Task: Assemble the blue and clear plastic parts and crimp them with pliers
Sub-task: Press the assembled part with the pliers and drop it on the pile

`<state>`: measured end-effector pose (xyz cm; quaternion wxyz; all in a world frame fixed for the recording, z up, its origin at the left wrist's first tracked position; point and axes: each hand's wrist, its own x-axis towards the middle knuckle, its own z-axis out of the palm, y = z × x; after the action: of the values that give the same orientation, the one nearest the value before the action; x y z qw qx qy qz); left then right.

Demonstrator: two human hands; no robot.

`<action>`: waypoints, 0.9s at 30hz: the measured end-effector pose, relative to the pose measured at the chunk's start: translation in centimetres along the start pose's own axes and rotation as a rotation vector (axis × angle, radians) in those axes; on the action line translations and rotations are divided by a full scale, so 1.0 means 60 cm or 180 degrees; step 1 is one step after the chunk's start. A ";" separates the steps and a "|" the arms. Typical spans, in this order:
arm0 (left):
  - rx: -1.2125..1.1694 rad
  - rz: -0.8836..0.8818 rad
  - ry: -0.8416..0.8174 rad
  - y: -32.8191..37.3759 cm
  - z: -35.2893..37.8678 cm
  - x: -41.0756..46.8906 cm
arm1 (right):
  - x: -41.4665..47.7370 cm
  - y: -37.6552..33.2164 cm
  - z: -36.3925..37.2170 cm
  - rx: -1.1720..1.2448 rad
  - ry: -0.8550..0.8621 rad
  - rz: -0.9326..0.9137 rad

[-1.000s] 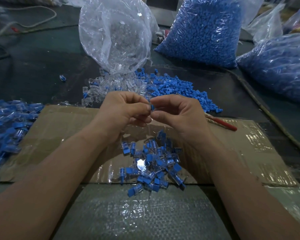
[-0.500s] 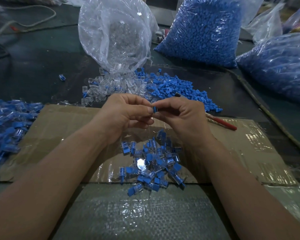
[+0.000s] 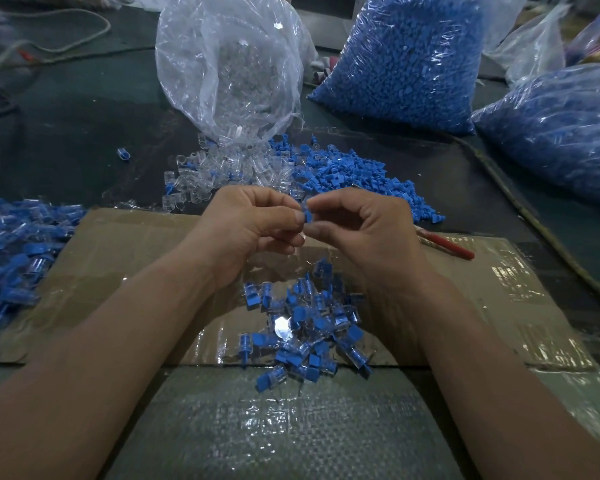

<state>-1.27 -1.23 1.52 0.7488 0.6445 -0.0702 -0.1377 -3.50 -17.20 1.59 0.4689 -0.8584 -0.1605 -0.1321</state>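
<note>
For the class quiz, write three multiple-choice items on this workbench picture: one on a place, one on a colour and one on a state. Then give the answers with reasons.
1. Where does the red-handled tool lie?
A. On the cardboard, right of the right hand
B. Inside a bag
C. On the floor

2. What colour is the small piece held between the hands?
A. Red
B. Blue
C. Yellow

3. What are the hands doing?
A. Lying flat
B. Gripping the tool
C. The left hand and the right hand both pinch the small piece

Answers:
1 A, its red handle rests on the cardboard.
2 B, it shows blue where the hands meet.
3 C, the thumb and forefinger of each hand close on it.

pliers (image 3: pixel 447 245) partly behind right hand (image 3: pixel 368 230)
</note>
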 end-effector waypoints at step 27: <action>-0.0236 0.0011 0.0085 -0.006 -0.005 0.004 | 0.012 0.035 -0.091 -0.2334 -0.0155 0.1488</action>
<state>-1.02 -1.05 1.13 0.7732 0.6180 -0.0562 -0.1303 -2.43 -22.81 3.11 0.1463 -0.9843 0.0847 -0.0504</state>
